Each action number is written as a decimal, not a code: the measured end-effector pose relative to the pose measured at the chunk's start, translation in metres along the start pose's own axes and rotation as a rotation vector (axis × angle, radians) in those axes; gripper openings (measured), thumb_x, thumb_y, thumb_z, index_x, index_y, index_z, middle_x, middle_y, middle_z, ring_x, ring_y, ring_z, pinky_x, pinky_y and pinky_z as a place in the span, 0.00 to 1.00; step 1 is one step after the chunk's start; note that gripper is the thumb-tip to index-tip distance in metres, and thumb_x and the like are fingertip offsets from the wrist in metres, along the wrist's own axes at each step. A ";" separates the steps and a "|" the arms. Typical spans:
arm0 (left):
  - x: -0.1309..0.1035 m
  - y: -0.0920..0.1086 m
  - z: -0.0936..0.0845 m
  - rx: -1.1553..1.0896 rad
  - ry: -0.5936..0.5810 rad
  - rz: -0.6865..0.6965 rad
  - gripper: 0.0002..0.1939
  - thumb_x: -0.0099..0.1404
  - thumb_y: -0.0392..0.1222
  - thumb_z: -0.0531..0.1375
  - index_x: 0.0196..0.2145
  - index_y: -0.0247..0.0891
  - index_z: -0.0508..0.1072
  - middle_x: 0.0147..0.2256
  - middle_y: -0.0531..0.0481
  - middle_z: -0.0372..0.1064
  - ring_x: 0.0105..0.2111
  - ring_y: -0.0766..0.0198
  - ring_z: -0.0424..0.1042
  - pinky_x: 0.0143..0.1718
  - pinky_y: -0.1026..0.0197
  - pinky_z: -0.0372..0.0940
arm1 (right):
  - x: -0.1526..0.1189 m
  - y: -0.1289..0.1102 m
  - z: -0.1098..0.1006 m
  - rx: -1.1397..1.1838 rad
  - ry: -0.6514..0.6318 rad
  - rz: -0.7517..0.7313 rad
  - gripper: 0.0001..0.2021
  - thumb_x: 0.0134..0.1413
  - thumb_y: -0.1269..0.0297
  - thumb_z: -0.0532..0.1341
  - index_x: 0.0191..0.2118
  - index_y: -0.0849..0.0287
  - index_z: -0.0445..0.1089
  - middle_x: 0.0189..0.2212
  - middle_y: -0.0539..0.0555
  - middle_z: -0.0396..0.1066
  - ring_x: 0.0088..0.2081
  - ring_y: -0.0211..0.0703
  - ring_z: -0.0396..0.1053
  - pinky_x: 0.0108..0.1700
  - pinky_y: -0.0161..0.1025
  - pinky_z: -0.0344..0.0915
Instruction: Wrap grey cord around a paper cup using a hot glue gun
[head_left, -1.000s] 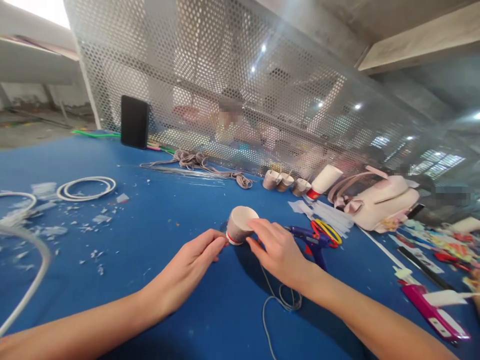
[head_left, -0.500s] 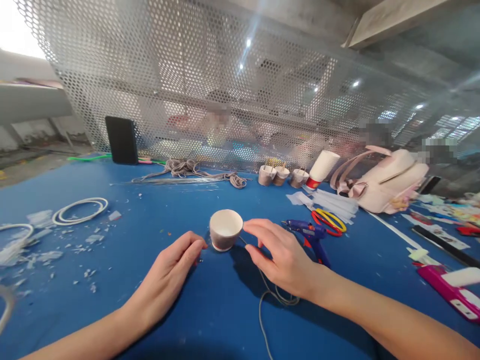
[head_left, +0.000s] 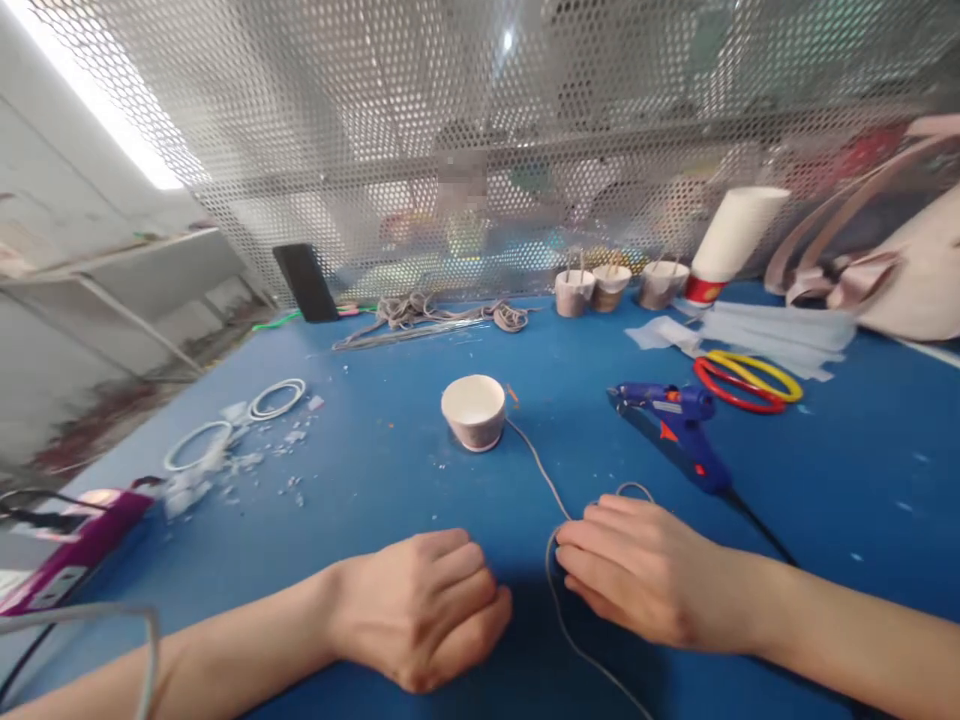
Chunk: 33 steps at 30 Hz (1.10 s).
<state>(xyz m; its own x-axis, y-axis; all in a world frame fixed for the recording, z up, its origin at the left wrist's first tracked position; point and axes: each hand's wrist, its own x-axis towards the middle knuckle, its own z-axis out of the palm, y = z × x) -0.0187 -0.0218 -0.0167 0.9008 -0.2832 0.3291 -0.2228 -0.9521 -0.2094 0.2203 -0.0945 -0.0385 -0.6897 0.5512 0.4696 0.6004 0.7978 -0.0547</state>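
A small white paper cup [head_left: 474,412] stands upright on the blue table, with grey cord round its lower outside. From its right side a thin grey cord [head_left: 538,462] runs down toward the front edge. My left hand [head_left: 427,608] rests curled into a fist in front of the cup, not touching it; nothing shows in it. My right hand [head_left: 637,570] lies at the cord, to the right, fingers bent and close together over it; whether they grip the cord is hidden. Beyond that hand lies a blue glue gun [head_left: 671,425].
Cord bundles [head_left: 409,312] and a black phone [head_left: 306,283] are at the back, beside wrapped cups [head_left: 574,292] and a cup stack [head_left: 739,235]. Scissors [head_left: 750,385] lie right. White rings [head_left: 276,398], scraps and a purple power strip [head_left: 82,545] are left.
Both my hands have drawn back from the cup toward me. The left has closed into a fist; the right has moved down onto the cord. The view has shifted.
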 end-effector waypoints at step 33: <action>0.043 -0.049 -0.003 0.207 -0.048 -0.963 0.11 0.64 0.38 0.54 0.45 0.37 0.64 0.41 0.43 0.71 0.42 0.56 0.71 0.45 0.52 0.65 | 0.018 0.010 0.001 0.499 0.122 0.594 0.03 0.55 0.70 0.60 0.33 0.57 0.71 0.29 0.49 0.73 0.26 0.36 0.67 0.28 0.35 0.62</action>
<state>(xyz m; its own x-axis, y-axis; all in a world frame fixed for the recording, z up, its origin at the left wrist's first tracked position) 0.0296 0.0124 0.0099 0.6781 0.6121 0.4068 0.6796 -0.7329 -0.0300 0.2140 -0.0761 -0.0317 -0.2436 0.9123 0.3292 0.5822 0.4091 -0.7027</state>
